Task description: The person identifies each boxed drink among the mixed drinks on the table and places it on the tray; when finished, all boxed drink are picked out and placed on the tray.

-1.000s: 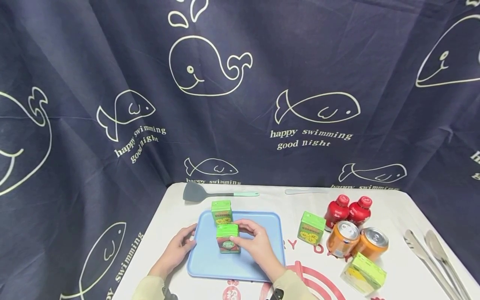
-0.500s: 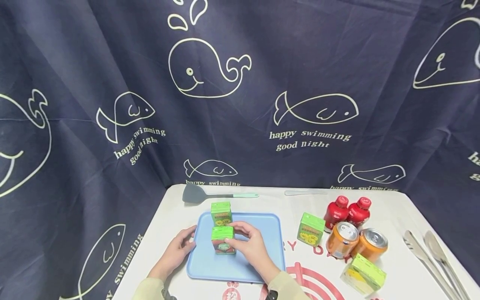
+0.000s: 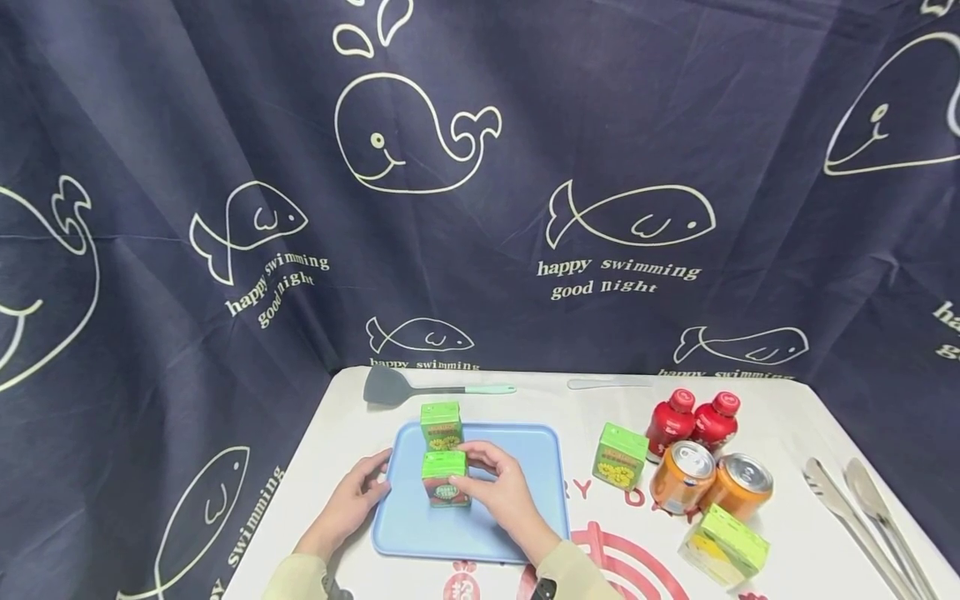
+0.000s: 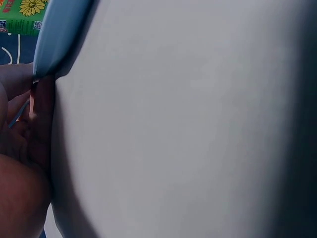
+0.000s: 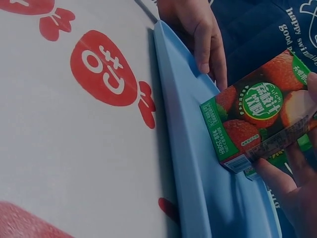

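Note:
My right hand pinches a small lychee juice carton between thumb and fingers, near the middle of the blue tray. The carton stands upright, its green top up and its red fruit front toward me; the right wrist view shows the lychee print. Right behind it is a green juice carton with yellow flowers, at the tray's far side. My left hand grips the tray's left rim. In the left wrist view its fingers lie at the tray edge, partly cut off by the frame.
To the right are another flower carton, two red bottles, two orange cans and a yellow-green carton. Metal cutlery lies at the right edge. A spatula lies behind the tray, before a dark curtain.
My right hand has moved the lychee carton slightly left on the tray, in line with the flower carton behind; it then stays put. My left hand keeps its place on the tray rim.

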A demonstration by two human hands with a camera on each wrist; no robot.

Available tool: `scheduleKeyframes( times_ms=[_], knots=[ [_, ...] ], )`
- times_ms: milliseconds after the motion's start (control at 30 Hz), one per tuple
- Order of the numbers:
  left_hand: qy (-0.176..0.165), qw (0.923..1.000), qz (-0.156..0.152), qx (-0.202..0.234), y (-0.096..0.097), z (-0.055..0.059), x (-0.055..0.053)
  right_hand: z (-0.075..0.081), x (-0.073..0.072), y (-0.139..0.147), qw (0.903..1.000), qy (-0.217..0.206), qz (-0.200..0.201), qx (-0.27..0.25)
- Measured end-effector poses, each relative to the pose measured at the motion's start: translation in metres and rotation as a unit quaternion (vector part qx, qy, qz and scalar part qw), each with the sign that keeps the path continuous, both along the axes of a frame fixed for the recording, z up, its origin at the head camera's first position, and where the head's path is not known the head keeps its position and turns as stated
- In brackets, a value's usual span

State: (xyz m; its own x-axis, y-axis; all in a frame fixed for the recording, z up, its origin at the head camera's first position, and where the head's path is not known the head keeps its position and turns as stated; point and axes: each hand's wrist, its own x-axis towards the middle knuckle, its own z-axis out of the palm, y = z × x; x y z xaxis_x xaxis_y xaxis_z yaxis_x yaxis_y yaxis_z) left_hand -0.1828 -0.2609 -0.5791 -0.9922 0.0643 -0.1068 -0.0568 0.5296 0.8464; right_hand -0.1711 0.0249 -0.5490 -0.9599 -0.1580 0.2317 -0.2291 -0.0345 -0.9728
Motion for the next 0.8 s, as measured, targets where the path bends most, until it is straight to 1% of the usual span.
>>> scheduleKeyframes(
  times_ms=[133,300,467,667,800],
  knots=[
    [0.003,1.0000,-0.001,-0.004,-0.001,-0.001,-0.001,0.001,-0.001,0.001,0.9999,0.000,0.011,-0.002],
    [0.003,1.0000,-0.002,0.001,-0.001,-0.003,-0.001,0.002,-0.001,0.002,0.9996,-0.012,0.025,0.000],
    [0.001,1.0000,-0.002,0.003,-0.001,-0.003,-0.001,0.004,0.001,0.004,0.9990,-0.011,0.041,-0.012],
    [-0.004,1.0000,0.001,0.002,-0.001,-0.001,0.000,0.008,0.001,0.014,0.9978,0.015,0.057,-0.029],
    [-0.003,1.0000,0.001,0.001,0.000,0.000,0.000,0.009,-0.002,0.024,0.9977,0.037,0.052,-0.024]
  ],
)
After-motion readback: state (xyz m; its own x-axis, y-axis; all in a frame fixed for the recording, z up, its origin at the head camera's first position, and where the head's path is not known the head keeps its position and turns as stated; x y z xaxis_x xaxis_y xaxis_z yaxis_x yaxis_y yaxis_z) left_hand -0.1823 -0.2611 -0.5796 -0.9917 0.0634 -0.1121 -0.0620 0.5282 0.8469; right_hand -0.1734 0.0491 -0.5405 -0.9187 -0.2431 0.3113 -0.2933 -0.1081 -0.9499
